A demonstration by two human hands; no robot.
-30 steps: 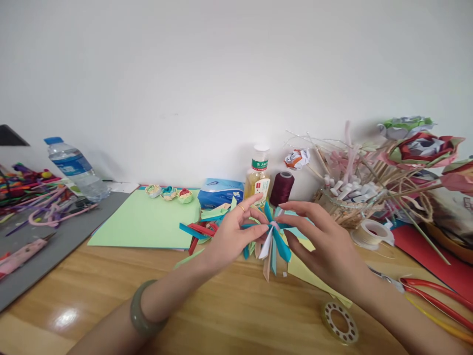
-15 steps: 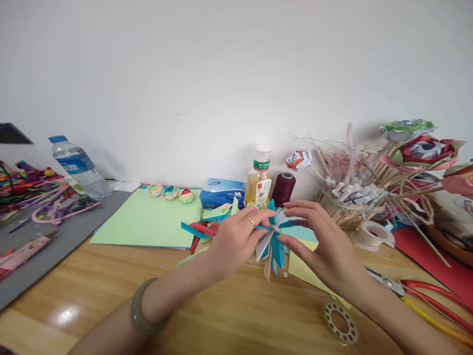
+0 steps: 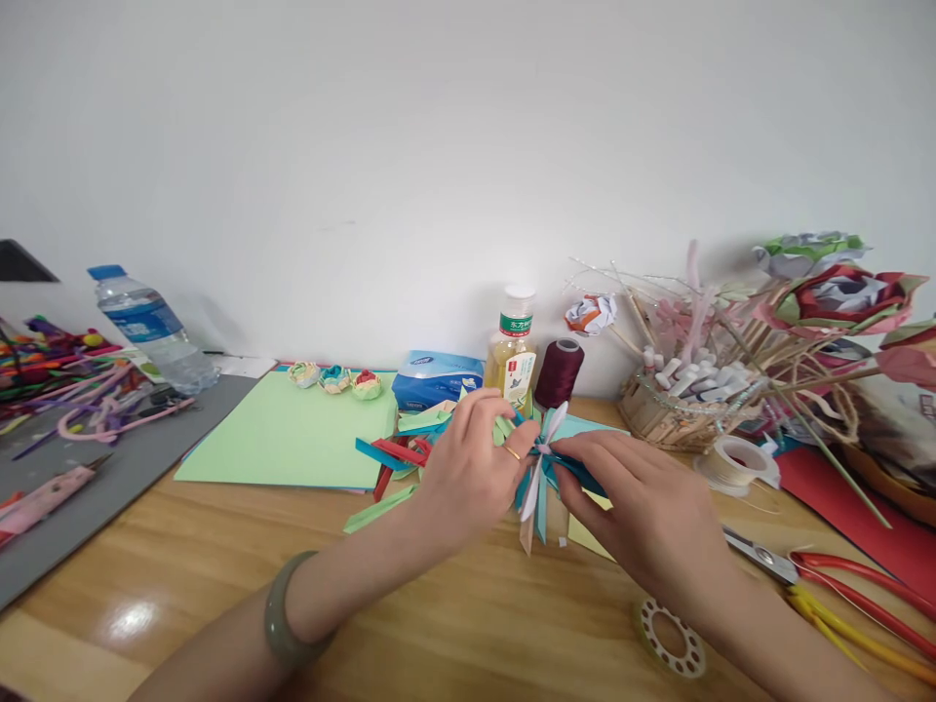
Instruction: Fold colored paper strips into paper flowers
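Between my hands is a bundle of folded paper pieces (image 3: 541, 456), blue and white, fanning out from a pinched middle. My left hand (image 3: 479, 458), with a ring on one finger, pinches its left side. On the other side, my right hand (image 3: 636, 487) has its thumb and fingers closed on the blue folds. The fingertips hide parts of the bundle. Just behind and below it, loose folded paper strips (image 3: 527, 534) in pale blue and peach show. More folded strips (image 3: 399, 450) in red, blue and green lie to the left of my left hand.
Behind stand a tissue pack (image 3: 437, 378), a tea bottle (image 3: 516, 351) and a thread spool (image 3: 561, 372). Green paper sheets (image 3: 292, 439) lie left, with three small paper flowers (image 3: 334, 379). At right are a basket (image 3: 643, 414) of paper flowers, a tape roll (image 3: 671, 639) and scissors (image 3: 775, 564).
The spread blue pieces have been gathered inward. My right hand has closed from a loose, arched pose onto the blue folds, and my left fingers have shifted around the other side.
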